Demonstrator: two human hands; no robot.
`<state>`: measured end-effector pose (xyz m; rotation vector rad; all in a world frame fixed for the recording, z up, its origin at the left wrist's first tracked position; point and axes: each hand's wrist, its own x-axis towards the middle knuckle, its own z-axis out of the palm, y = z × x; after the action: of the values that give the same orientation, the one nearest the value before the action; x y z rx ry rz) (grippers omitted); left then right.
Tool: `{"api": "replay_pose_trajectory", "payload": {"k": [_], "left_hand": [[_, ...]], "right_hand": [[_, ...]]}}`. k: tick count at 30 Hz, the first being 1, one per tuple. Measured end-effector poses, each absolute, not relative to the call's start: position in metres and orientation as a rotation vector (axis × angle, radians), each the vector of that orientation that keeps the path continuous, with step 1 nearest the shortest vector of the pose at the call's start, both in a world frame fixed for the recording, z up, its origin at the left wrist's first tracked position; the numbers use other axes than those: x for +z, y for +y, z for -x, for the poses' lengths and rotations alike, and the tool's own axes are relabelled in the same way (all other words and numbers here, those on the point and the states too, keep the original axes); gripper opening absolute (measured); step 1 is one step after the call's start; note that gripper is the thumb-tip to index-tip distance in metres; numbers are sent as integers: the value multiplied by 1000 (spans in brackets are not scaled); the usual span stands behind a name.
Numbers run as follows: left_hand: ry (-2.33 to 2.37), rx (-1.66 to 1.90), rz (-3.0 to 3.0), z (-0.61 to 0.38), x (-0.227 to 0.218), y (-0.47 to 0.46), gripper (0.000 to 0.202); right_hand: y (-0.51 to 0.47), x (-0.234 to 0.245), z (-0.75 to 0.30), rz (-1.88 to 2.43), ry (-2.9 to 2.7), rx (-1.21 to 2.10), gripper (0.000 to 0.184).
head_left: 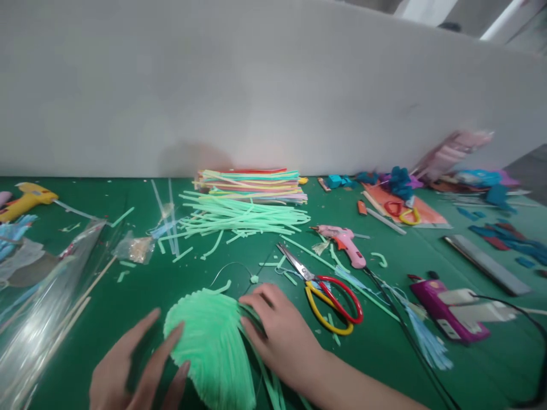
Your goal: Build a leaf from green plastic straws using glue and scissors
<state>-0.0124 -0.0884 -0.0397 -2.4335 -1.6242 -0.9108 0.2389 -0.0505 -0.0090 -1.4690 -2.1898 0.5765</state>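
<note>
A mint-green fan-shaped piece (209, 341) made of glued straws lies on the green mat (141, 290) near the front edge. My left hand (132, 370) rests beside it with fingers stretched out, fingertips touching its left edge. My right hand (282, 336) lies on its right side, fingers pressing down where the straws gather. Red and yellow scissors (325, 290) lie just right of that hand.
Loose green straws (239, 219) and a stack of coloured straws (256, 183) sit at the back. A pink glue gun (344, 242), a purple power strip (448, 310), a yellow glue gun (25, 199), clear wrap (47, 290) and felt scraps (401, 188) surround the work.
</note>
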Motion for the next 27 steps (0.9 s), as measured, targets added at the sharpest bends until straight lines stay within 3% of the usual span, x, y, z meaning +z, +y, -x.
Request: {"api": "replay_pose_trajectory", "payload": {"k": [3, 11, 17, 27], "left_hand": [[-1178, -737, 2701, -1, -29, -67, 41], [-1044, -442, 2686, -23, -46, -47, 37], [-1120, -617, 2683, -15, -41, -54, 39], [-1321, -527, 2644, -30, -34, -52, 35]], "right_hand": [[-47, -12, -239, 1541, -2202, 516, 22], [-53, -21, -232, 1454, -2244, 582, 22], [-53, -20, -221, 1391, -2321, 552, 23], [-49, -17, -227, 1398, -2322, 650, 27]]}}
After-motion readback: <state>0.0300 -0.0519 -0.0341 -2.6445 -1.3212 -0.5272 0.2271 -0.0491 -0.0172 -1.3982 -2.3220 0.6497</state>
